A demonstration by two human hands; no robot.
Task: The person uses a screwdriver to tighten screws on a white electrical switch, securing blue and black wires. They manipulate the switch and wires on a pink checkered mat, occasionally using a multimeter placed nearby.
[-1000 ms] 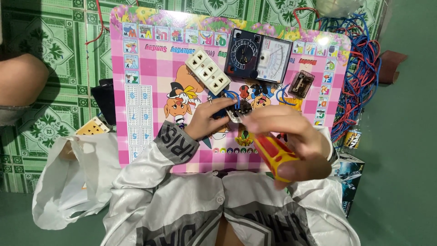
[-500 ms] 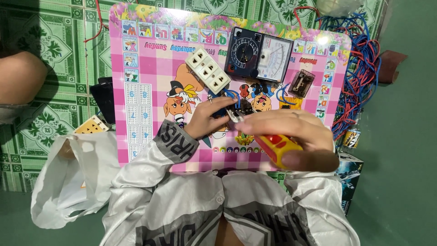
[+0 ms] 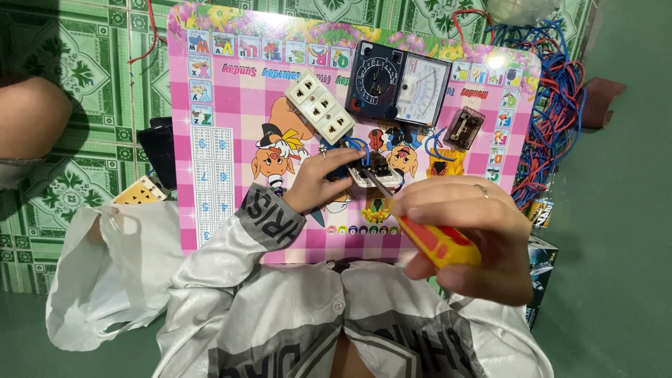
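Right hand (image 3: 467, 238) grip pinching a yellow-red screwdriver (image 3: 427, 234), tip on a small white socket part (image 3: 374, 173); left hand (image 3: 318, 183) grip pressed around it. Analog multimeter (image 3: 399, 82) just beyond; white outlet strip (image 3: 323, 105) beside.

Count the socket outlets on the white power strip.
3, in a row along the strip on the pink board: one at its upper-left end, one in the middle, one at the lower-right end. None look hidden.

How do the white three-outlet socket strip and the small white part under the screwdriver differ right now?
The socket strip lies untouched and closed, with no wires showing; the small white part is held by the left hand, opened, with blue wires attached. The strip is longer. Both are white and rest on the pink board.
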